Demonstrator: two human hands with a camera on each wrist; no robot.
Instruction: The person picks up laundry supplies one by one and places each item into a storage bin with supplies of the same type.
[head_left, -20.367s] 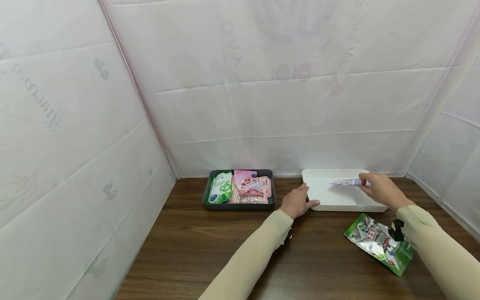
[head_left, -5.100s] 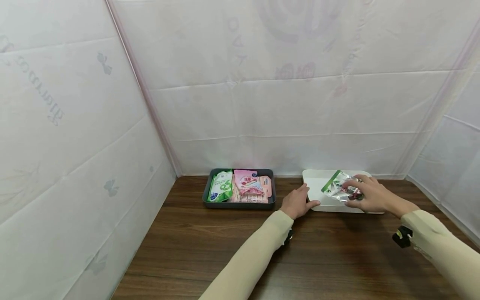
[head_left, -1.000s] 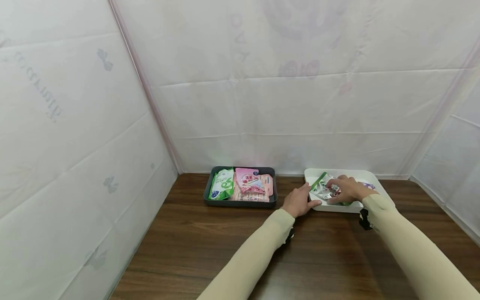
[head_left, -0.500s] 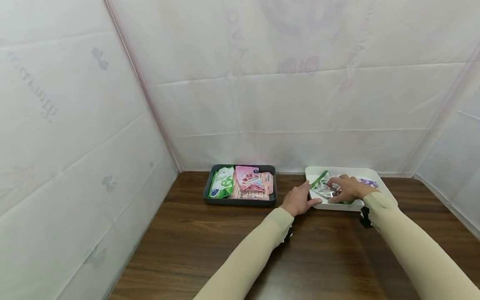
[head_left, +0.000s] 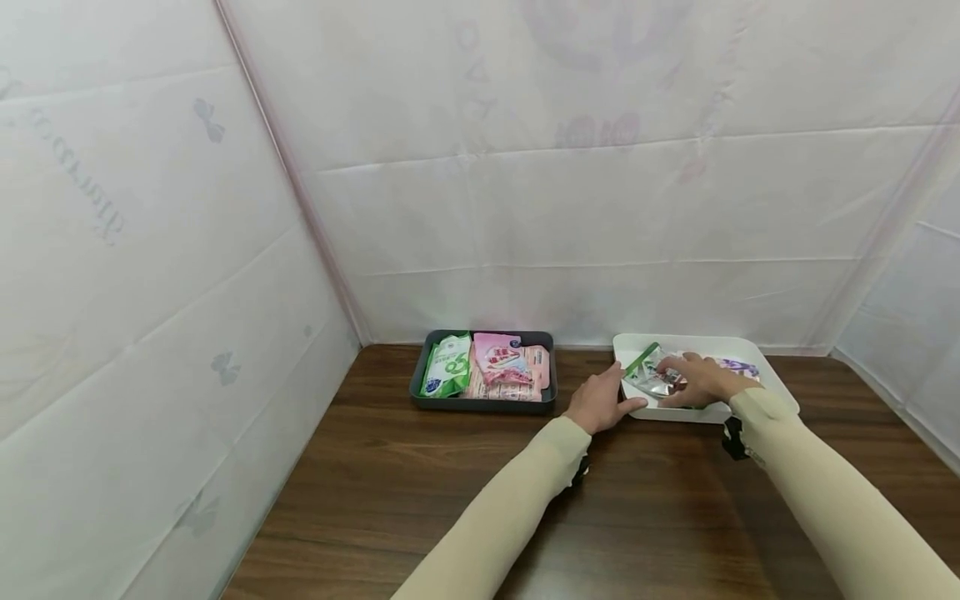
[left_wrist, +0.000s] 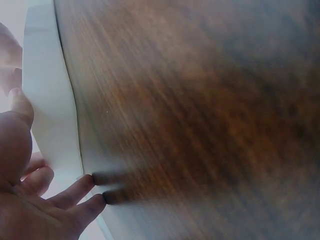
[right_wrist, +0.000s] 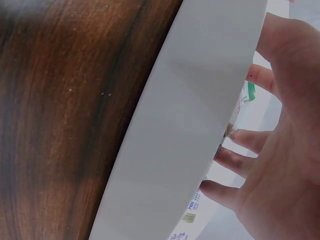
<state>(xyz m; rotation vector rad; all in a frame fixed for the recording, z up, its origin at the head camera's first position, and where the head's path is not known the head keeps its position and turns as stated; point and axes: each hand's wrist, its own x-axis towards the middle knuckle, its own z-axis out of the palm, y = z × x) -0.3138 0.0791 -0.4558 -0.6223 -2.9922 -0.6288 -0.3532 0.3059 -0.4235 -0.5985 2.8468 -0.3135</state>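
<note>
My left hand (head_left: 596,403) rests at the left end of the white tray (head_left: 776,392), its thumb at the front rim. In the left wrist view the left fingers (left_wrist: 75,192) stretch beside the tray's corner, tips low at the tabletop. Inside the tray lies a green-and-silver pouch (head_left: 643,375), its green-edged end showing. My right hand (head_left: 697,382) grips this pouch from above, thumb in front and fingers behind, hiding its middle. In the right wrist view the spread fingers (right_wrist: 230,160) reach behind the tray's white wall. A white-and-purple packet (head_left: 738,367) lies at the tray's right, partly behind the hand.
A dark grey tray (head_left: 480,406) stands left of the hands. It holds a green-and-white packet (head_left: 450,367), a pink pouch (head_left: 501,358) and peach-coloured packets (head_left: 534,367). Under both trays is the brown wooden table (head_left: 420,492). White sheeting (head_left: 540,217) rises behind and at the sides.
Earlier the white-and-purple packet, then the green-and-silver pouch, went from the right hand's grasp into the white tray. Over the last second the pouch's green end has tilted slightly; both hands stay in place.
</note>
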